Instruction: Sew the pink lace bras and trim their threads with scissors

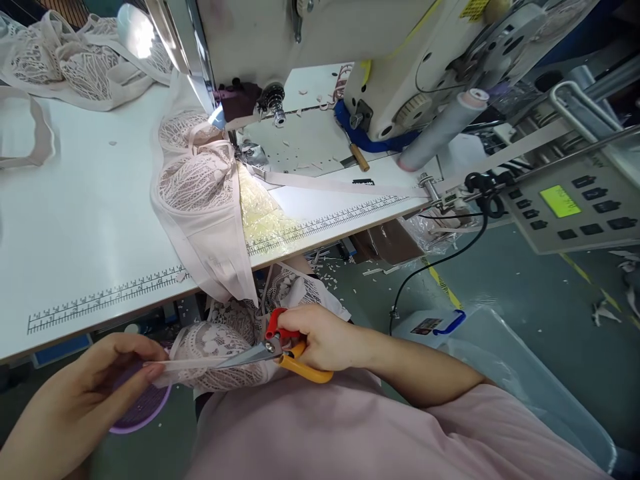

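Note:
My right hand [325, 337] grips a pair of scissors [273, 347] with one red and one orange handle, blades pointing left. Between thumb and fingers, my left hand [107, 380] pinches a thin pale pink strap [193, 364], stretched toward the blades. Under the strap, a lace bra [220, 340] rests on my lap. Another pale pink lace bra [200, 180] lies at the sewing machine's needle area and hangs over the table edge. Whether the blades have cut the strap, I cannot tell.
A sewing machine [250, 33] stands on the white table [100, 213] with printed rulers. More lace bras [75, 67] lie at the back left. A control panel [575, 200] is at right, above a clear plastic bin [540, 373]. A purple basket [143, 410] sits below my left hand.

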Motion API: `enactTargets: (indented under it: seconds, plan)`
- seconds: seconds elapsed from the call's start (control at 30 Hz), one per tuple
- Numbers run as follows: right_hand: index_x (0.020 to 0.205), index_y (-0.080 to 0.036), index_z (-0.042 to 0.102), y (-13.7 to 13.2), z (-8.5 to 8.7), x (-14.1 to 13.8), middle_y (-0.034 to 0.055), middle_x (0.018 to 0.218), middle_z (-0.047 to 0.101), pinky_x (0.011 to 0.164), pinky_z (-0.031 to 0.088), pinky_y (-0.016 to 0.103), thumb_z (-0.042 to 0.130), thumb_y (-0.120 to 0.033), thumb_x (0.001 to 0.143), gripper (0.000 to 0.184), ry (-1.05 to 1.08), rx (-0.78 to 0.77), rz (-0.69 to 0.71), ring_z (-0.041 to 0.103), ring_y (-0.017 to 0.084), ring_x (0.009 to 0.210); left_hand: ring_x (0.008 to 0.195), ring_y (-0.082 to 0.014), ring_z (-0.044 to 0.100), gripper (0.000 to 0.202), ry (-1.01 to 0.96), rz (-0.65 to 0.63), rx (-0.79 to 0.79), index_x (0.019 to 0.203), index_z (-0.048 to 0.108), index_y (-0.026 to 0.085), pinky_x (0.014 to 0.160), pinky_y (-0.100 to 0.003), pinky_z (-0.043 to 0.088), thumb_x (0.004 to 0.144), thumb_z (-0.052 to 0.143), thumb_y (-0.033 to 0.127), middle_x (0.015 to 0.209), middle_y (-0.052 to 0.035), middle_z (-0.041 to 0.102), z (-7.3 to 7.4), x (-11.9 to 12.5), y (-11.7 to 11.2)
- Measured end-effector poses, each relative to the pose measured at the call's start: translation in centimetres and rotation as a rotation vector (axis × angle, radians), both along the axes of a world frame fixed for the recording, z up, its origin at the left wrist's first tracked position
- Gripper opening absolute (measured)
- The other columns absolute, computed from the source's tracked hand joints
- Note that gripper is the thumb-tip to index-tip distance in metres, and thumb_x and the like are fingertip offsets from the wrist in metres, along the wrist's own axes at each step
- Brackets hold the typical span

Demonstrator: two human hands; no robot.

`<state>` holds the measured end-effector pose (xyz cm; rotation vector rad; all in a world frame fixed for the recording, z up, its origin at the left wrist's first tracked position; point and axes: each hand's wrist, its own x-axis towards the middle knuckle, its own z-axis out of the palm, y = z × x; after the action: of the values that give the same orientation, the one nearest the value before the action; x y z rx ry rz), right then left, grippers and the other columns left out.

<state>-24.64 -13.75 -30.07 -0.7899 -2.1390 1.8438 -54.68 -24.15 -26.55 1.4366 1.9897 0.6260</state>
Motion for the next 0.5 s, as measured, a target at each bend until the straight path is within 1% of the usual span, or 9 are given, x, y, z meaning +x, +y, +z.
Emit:
enactTargets:
  seconds: [0.07, 0.13, 0.2, 0.27, 0.33, 0.37, 0.4, 0.43, 0.5]
  plan:
    - [0.068, -0.017, 0.053, -0.2, 0.0, 0.2, -0.003, 0.07, 0.056, 0.054, 0.038, 0.019, 0.069, -0.016, 0.063, 0.018, -0.01, -0.023, -0.009, 0.046, 0.009, 0.06, 0.072, -0.0136, 0.067, 0.032, -0.11, 0.025, 0.01, 0.093, 0.058, 0.026, 0.066, -0.023, 0.058, 0.074, 0.068, 0.05, 0.082, 0.0074, 0.069, 0.0, 0.4, 0.2]
    - [0.067, -0.018, 0.05, -0.5, 0.0, 0.5, -0.0044, 0.066, 0.051, 0.053, 0.036, 0.019, 0.068, -0.016, 0.064, 0.018, -0.021, -0.016, -0.031, 0.042, 0.008, 0.058, 0.075, -0.0143, 0.067, 0.035, -0.171, 0.02, 0.067, 0.105, 0.053, 0.027, 0.066, -0.023, 0.057, 0.077, 0.067, 0.043, 0.085, 0.0051, 0.068, 0.1, 1.5, 0.5]
    - [0.062, -0.018, 0.043, -0.9, -0.2, 0.9, -0.0053, 0.062, 0.046, 0.051, 0.033, 0.019, 0.065, -0.017, 0.065, 0.022, -0.042, 0.008, -0.057, 0.038, 0.008, 0.056, 0.075, -0.0151, 0.067, 0.042, -0.216, -0.004, 0.142, 0.117, 0.046, 0.026, 0.063, -0.022, 0.057, 0.08, 0.064, 0.038, 0.087, 0.0014, 0.068, 0.2, 3.3, 1.0]
    - [0.06, -0.019, 0.037, -1.0, -0.5, 1.5, -0.0061, 0.06, 0.041, 0.049, 0.029, 0.019, 0.062, -0.019, 0.066, 0.026, -0.074, 0.036, -0.059, 0.033, 0.007, 0.055, 0.074, -0.0149, 0.066, 0.046, -0.267, 0.015, 0.226, 0.126, 0.04, 0.025, 0.062, -0.022, 0.056, 0.084, 0.058, 0.034, 0.087, -0.0013, 0.066, 0.3, 5.6, 1.7]
    - [0.058, -0.019, 0.033, -0.7, -0.7, 2.2, -0.0065, 0.058, 0.037, 0.048, 0.027, 0.019, 0.061, -0.023, 0.068, 0.03, -0.105, 0.081, -0.027, 0.03, 0.007, 0.054, 0.071, -0.013, 0.064, 0.048, -0.296, 0.072, 0.312, 0.133, 0.036, 0.025, 0.06, -0.021, 0.054, 0.088, 0.051, 0.029, 0.085, -0.0011, 0.063, 0.2, 7.9, 2.5]
    - [0.058, -0.019, 0.032, -0.4, -0.7, 2.6, -0.0065, 0.058, 0.036, 0.049, 0.026, 0.02, 0.063, -0.025, 0.068, 0.033, -0.12, 0.114, -0.007, 0.03, 0.007, 0.054, 0.07, -0.0118, 0.062, 0.049, -0.289, 0.069, 0.368, 0.135, 0.034, 0.025, 0.059, -0.02, 0.053, 0.088, 0.049, 0.027, 0.084, -0.0006, 0.062, 0.0, 9.0, 2.9]
    - [0.057, -0.019, 0.032, -0.1, -0.6, 3.0, -0.0064, 0.059, 0.035, 0.049, 0.026, 0.02, 0.064, -0.028, 0.068, 0.036, -0.132, 0.154, 0.005, 0.03, 0.007, 0.055, 0.068, -0.0108, 0.06, 0.05, -0.27, 0.05, 0.44, 0.136, 0.033, 0.026, 0.059, -0.02, 0.052, 0.089, 0.048, 0.025, 0.084, 0.0002, 0.061, -0.1, 9.9, 3.3]
    - [0.057, -0.019, 0.033, 0.3, -0.3, 3.4, -0.006, 0.059, 0.036, 0.05, 0.027, 0.021, 0.066, -0.032, 0.068, 0.038, -0.14, 0.194, 0.0, 0.03, 0.008, 0.055, 0.067, -0.01, 0.059, 0.051, -0.246, 0.003, 0.51, 0.138, 0.032, 0.027, 0.061, -0.02, 0.052, 0.089, 0.047, 0.023, 0.083, 0.0009, 0.061, -0.3, 10.7, 3.7]
    - [0.059, -0.018, 0.042, 1.0, 0.6, 3.9, -0.0042, 0.061, 0.04, 0.052, 0.029, 0.022, 0.068, -0.041, 0.07, 0.037, -0.121, 0.258, -0.068, 0.034, 0.009, 0.057, 0.067, -0.0094, 0.058, 0.055, -0.199, -0.124, 0.612, 0.141, 0.028, 0.029, 0.067, -0.021, 0.053, 0.09, 0.046, 0.021, 0.082, 0.0018, 0.061, -0.7, 12.0, 4.2]
